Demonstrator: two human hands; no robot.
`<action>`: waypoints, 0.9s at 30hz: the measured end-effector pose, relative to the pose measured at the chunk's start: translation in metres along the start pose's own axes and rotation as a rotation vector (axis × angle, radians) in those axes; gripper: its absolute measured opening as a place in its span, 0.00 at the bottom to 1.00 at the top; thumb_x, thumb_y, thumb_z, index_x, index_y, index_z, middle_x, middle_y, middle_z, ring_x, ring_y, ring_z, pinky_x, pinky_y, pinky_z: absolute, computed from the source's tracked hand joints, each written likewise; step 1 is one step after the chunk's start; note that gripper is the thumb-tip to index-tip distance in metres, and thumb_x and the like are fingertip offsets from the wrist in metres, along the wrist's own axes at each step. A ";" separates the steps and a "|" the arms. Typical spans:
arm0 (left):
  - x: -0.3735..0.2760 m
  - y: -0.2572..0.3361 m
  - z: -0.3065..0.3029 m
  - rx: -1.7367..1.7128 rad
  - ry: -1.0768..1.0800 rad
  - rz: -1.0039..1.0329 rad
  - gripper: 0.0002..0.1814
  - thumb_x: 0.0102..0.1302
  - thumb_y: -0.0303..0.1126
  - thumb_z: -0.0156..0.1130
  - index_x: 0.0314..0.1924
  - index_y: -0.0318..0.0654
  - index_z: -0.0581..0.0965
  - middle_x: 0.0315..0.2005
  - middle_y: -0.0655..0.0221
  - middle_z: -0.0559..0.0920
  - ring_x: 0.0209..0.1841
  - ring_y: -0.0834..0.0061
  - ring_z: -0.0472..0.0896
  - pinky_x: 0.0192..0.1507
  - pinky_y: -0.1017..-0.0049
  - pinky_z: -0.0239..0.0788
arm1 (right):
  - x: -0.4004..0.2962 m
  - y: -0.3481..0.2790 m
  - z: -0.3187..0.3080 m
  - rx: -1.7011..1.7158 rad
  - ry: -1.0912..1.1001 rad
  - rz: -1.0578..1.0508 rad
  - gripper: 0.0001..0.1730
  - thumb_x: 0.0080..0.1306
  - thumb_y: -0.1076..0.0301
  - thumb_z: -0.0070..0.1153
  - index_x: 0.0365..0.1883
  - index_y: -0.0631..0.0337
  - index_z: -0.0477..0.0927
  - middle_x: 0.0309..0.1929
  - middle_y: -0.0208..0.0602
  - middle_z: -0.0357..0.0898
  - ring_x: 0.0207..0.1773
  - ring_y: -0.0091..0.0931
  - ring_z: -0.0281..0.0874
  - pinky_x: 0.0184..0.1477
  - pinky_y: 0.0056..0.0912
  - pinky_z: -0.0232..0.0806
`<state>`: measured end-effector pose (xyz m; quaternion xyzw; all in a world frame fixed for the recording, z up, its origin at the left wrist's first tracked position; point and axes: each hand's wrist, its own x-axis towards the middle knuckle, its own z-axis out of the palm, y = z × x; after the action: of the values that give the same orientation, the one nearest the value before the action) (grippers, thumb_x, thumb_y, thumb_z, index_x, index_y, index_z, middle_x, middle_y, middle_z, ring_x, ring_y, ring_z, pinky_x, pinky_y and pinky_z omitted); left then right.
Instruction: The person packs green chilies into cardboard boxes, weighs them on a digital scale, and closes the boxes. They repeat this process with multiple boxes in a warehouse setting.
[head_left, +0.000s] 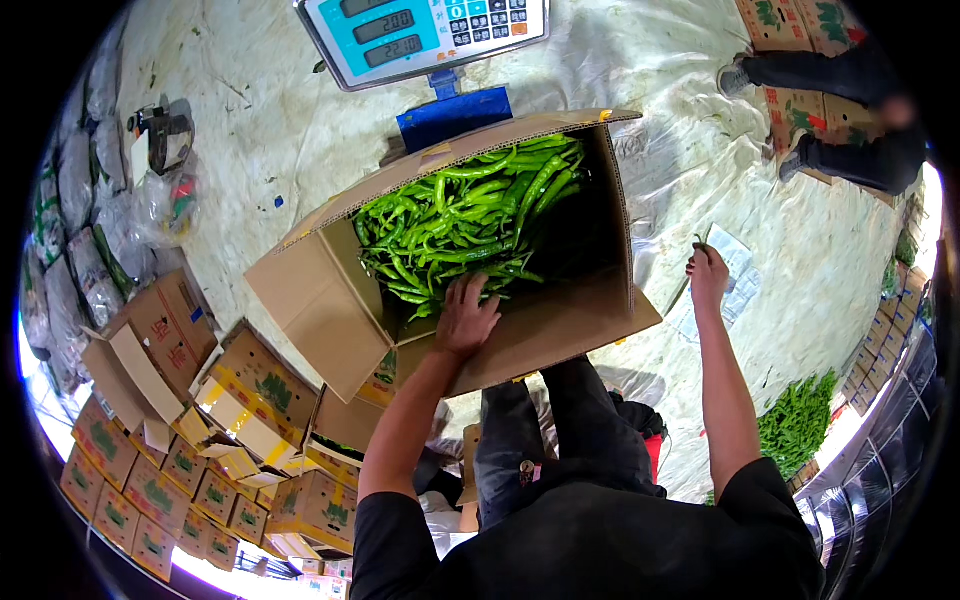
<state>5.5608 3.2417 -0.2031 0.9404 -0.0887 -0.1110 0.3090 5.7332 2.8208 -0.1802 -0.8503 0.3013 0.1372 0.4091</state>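
Note:
An open cardboard box (517, 341) stands before me, with many long green chili peppers (465, 217) inside. They fill its left and middle part; its right end lies in dark shadow. My left hand (466, 315) reaches over the near wall, its slightly spread fingers resting on the nearest peppers. I see nothing gripped in it, though the fingertips are partly hidden. Out to the right of the box, my right hand (708, 276) pinches a thin green chili pepper (699, 238), only its end showing. Below that hand a printed paper sheet (727, 274) lies on the floor covering.
A digital scale (427, 37) with a blue post stands beyond the box. Cardboard cartons (157, 487) are stacked at lower left, wrapped bundles (71, 225) at far left. Loose green peppers (799, 420) are heaped at right. Another person's legs (840, 120) are at upper right near more cartons.

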 end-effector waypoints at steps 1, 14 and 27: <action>-0.002 -0.007 0.002 0.051 -0.035 -0.013 0.21 0.58 0.34 0.63 0.52 0.37 0.77 0.58 0.57 0.70 0.58 0.54 0.69 0.60 0.61 0.65 | 0.007 0.004 0.005 -0.028 -0.030 -0.004 0.15 0.67 0.67 0.51 0.45 0.68 0.82 0.26 0.33 0.77 0.29 0.18 0.73 0.32 0.22 0.68; -0.028 -0.072 0.037 0.047 -0.165 0.089 0.19 0.56 0.39 0.62 0.45 0.37 0.78 0.40 0.59 0.78 0.47 0.57 0.76 0.53 0.61 0.68 | -0.145 -0.148 0.180 -0.193 -0.135 -0.645 0.31 0.57 0.62 0.65 0.56 0.68 0.71 0.46 0.48 0.77 0.48 0.44 0.78 0.51 0.43 0.71; -0.001 -0.072 0.034 0.151 -0.226 -0.036 0.28 0.56 0.45 0.69 0.54 0.40 0.74 0.42 0.56 0.75 0.48 0.54 0.72 0.47 0.57 0.65 | -0.056 -0.107 0.274 -0.321 -0.368 0.265 0.39 0.62 0.35 0.51 0.57 0.59 0.78 0.59 0.51 0.76 0.63 0.40 0.72 0.62 0.36 0.62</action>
<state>5.5575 3.2796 -0.2727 0.9438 -0.1141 -0.2150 0.2235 5.7597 3.1082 -0.2593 -0.8183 0.3047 0.3876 0.2954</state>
